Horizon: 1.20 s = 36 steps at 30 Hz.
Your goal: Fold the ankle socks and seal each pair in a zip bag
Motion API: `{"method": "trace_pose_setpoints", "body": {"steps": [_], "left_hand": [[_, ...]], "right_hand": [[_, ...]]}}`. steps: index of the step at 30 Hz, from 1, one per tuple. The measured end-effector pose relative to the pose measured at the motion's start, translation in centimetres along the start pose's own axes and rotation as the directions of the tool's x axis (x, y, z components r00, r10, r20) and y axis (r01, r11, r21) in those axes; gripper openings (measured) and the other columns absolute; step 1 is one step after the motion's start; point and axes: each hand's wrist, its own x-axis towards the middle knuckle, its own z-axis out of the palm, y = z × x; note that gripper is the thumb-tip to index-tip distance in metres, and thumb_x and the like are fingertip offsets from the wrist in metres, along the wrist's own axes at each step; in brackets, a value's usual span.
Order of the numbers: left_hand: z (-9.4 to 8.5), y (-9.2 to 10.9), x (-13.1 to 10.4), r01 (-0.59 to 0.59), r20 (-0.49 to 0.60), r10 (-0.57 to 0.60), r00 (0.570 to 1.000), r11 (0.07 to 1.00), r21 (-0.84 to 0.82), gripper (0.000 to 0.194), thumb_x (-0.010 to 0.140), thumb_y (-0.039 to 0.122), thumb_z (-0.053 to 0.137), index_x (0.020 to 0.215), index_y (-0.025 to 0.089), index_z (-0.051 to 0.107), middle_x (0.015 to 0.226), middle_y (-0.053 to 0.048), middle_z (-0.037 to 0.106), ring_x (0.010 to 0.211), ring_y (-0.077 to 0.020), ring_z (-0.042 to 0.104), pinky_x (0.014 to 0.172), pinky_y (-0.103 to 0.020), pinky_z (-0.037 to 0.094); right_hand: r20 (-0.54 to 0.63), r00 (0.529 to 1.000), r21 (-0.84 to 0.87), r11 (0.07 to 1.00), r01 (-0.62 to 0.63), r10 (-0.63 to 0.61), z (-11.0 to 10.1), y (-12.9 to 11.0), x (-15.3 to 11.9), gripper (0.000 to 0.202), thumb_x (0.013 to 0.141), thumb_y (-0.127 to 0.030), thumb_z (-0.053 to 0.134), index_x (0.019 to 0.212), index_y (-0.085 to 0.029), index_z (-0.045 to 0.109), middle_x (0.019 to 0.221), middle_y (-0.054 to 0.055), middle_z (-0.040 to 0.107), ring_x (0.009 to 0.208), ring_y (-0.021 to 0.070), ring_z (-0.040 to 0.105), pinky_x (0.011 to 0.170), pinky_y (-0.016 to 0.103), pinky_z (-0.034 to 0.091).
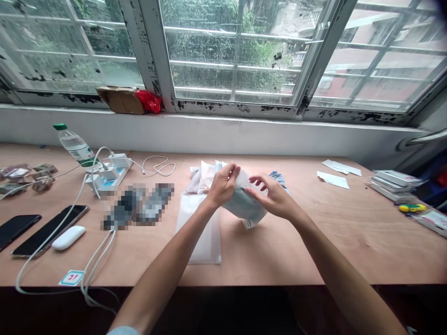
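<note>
A frosted plastic zip bag (244, 207) with something grey-blue inside is held up over the table, tilted. My left hand (225, 184) pinches its upper left corner, fingers closed. At the bag's upper right edge is my right hand (270, 193), thumb against the near side and fingers curled above it; the exact grip is partly hidden. A white label (248, 224) shows at the bag's lower end. Under my left forearm lies a flat frosted bag (206, 237). Behind my left hand sit several filled pouches (200, 179), and blue fabric (277, 177) shows behind my right hand.
On the left are two phones (52, 230), a white earphone case (69, 237), a power strip (113, 174) with trailing cables, and a tilted water bottle (75, 144). To the right lie white paper slips (333, 179), stacked boxes (394, 181) and a yellow cutter (412, 208).
</note>
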Motion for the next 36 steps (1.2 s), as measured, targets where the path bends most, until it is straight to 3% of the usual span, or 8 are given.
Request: {"method": "trace_pose_setpoints", "body": {"steps": [7,10,16,19,24,26,30,36], "left_hand": [[-0.2,0.1,-0.3,-0.048,0.017,0.048,0.999,0.999,0.023,0.033,0.099,0.039,0.036,0.073,0.019,0.041,0.066,0.004,0.039,0.062,-0.0104,0.037,0.060,-0.024,0.031],[-0.1,0.3,-0.3,-0.069,0.021,0.069,0.997,0.997,0.030,0.033,0.099,0.039,0.036,0.073,0.019,0.040,0.067,0.003,0.041,0.063,-0.0104,0.038,0.061,-0.024,0.033],[-0.3,0.4,-0.9,0.010,-0.003,-0.010,1.000,0.993,0.114,0.031,0.098,0.046,0.036,0.089,0.021,0.051,0.082,0.000,0.057,0.071,-0.0126,0.051,0.066,-0.024,0.040],[-0.4,0.1,-1.4,0.130,-0.007,-0.132,0.991,0.959,0.252,0.038,0.096,0.052,0.036,0.085,0.020,0.054,0.074,-0.001,0.059,0.065,-0.0145,0.053,0.061,-0.026,0.037],[-0.2,-0.5,-1.6,0.115,0.002,-0.126,0.992,0.906,0.407,0.046,0.099,0.043,0.031,0.062,0.021,0.045,0.054,0.000,0.047,0.053,-0.0154,0.046,0.056,-0.029,0.028],[0.1,-0.7,-1.4,0.110,-0.029,-0.108,0.994,0.896,0.431,0.044,0.100,0.041,0.032,0.063,0.021,0.046,0.053,0.000,0.046,0.052,-0.0153,0.045,0.056,-0.029,0.026],[0.9,-1.0,-1.3,0.087,-0.098,-0.053,0.994,0.916,0.390,0.040,0.100,0.037,0.033,0.065,0.021,0.045,0.052,0.002,0.044,0.049,-0.0130,0.041,0.054,-0.028,0.026],[1.6,-1.4,-1.9,-0.056,-0.187,0.118,0.975,0.950,0.308,0.040,0.101,0.036,0.033,0.065,0.020,0.039,0.051,0.005,0.038,0.045,-0.0098,0.036,0.052,-0.026,0.026]], "right_hand": [[0.066,0.997,0.015,0.999,-0.028,0.027,0.4,0.5,0.3,0.037,0.084,-0.040,0.061,0.114,-0.019,0.057,0.081,0.002,0.057,0.073,0.0162,0.054,0.070,0.031,0.046],[0.069,0.998,0.008,1.000,0.011,-0.011,-0.1,0.3,0.7,0.023,0.085,-0.042,0.060,0.089,-0.019,0.061,0.078,0.001,0.053,0.072,0.0150,0.050,0.067,0.029,0.043],[0.187,0.982,0.366,0.926,-0.089,0.021,-1.1,-0.1,0.7,0.034,0.088,-0.048,0.054,0.072,-0.019,0.059,0.073,0.000,0.054,0.067,0.0135,0.050,0.059,0.026,0.040],[0.151,0.975,0.582,0.782,-0.222,0.164,-0.9,0.4,0.5,0.028,0.084,-0.046,0.060,0.076,-0.019,0.063,0.071,0.000,0.058,0.065,0.0140,0.053,0.059,0.026,0.042],[0.352,0.889,0.834,0.334,-0.440,0.292,-0.4,2.2,0.4,0.017,0.075,-0.029,0.060,0.063,-0.017,0.064,0.063,0.002,0.061,0.062,0.0151,0.056,0.062,0.029,0.046],[0.371,0.875,0.804,0.365,-0.470,0.310,-0.1,2.9,0.2,0.005,0.069,-0.021,0.065,0.069,-0.017,0.068,0.068,0.001,0.065,0.064,0.0145,0.058,0.063,0.027,0.047],[0.502,0.853,0.693,0.523,-0.496,0.143,0.6,3.7,-0.3,0.040,0.069,-0.021,0.076,0.108,-0.021,0.069,0.101,0.005,0.071,0.089,0.0180,0.064,0.084,0.032,0.049],[0.581,0.814,0.680,0.554,-0.481,-0.008,1.6,4.9,-0.5,0.056,0.075,-0.032,0.076,0.126,-0.020,0.058,0.113,0.009,0.068,0.101,0.0213,0.064,0.088,0.035,0.050]]}}
